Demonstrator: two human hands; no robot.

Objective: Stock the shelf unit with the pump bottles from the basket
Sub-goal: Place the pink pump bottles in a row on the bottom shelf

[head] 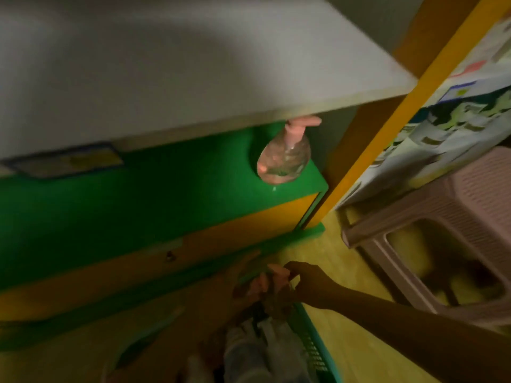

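A clear pump bottle (284, 158) with a pink pump head stands at the right end of the green shelf (154, 194), under a white top board (166, 78). Low in the head view a teal basket (312, 346) holds several clear bottles (249, 352), blurred and dark. My right hand (307, 283) reaches in from the right, its fingers closed on the pink pump top (276, 269) of a bottle at the basket's far end. My left hand (237, 283) is a blurred shape beside that bottle; whether it grips anything is unclear.
A yellow upright post (387, 128) bounds the shelf unit on the right. A pink plastic stool (442, 244) stands on the yellow floor to the right, with printed fabric (456, 120) behind it. A lower green and orange shelf edge (138, 261) lies just beyond the basket.
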